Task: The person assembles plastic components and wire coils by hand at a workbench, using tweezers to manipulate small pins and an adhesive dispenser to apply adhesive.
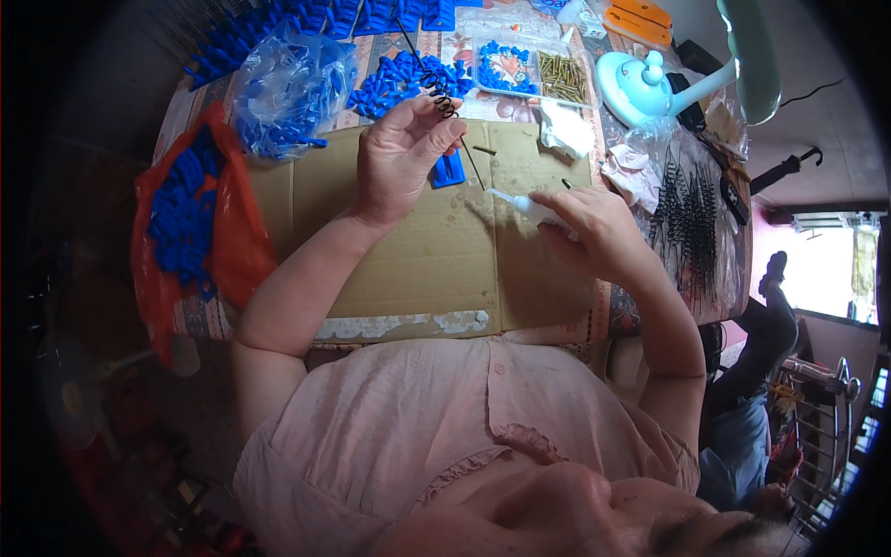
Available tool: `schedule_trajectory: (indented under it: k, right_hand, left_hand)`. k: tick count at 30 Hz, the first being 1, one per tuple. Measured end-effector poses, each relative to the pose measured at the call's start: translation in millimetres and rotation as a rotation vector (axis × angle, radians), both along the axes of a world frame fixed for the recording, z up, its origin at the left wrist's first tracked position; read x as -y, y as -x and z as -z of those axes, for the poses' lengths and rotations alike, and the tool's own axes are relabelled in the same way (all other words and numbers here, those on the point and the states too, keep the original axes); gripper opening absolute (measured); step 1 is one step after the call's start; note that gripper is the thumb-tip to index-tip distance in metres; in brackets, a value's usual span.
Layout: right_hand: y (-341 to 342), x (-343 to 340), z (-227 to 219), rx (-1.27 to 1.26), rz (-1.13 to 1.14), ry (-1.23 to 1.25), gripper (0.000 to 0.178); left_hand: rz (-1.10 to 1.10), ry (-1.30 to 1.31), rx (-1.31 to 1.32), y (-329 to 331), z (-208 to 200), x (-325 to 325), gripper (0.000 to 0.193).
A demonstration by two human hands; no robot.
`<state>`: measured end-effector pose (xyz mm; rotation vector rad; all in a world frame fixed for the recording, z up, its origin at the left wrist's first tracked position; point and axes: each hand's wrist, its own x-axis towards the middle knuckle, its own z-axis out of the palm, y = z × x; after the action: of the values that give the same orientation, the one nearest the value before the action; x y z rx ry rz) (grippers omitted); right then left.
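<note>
My left hand is closed on a black coiled wire spring, pinched between thumb and fingers. One straight end of the spring slants down to the right. Near that end is the pale nozzle of a small white squeeze bottle, gripped in my right hand. Whether nozzle and wire touch I cannot tell. A short dark pin shows at my right fingers; whether they hold it is unclear. Below my left fingers a blue plastic piece lies on the cardboard sheet, with a small dark pin beside it.
Blue pieces fill a red bag at left and a clear bag behind it. More blue parts lie loose at the back. A divided box holds blue bits and brass pins. A lamp and black springs occupy the right.
</note>
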<state>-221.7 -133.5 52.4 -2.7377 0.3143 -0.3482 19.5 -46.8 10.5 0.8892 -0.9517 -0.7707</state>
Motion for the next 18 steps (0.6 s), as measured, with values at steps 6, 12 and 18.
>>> schedule_trajectory:
  k: [6,12,18]
  right_hand:
    - [-4.2,1.1,0.6,-0.020,-0.009,0.021,0.035]
    - [-6.1,1.7,-0.2,-0.038,-0.020,0.035,0.034]
    - [-6.6,1.8,0.7,-0.034,-0.019,0.037,0.035]
  left_hand:
    - [0.021,-0.008,-0.044,1.3,-3.3,-0.3,0.013]
    - [0.008,-0.001,-0.052,1.6,-3.5,-0.2,0.013]
    - [0.006,0.017,-0.028,-1.2,2.9,1.3,0.019]
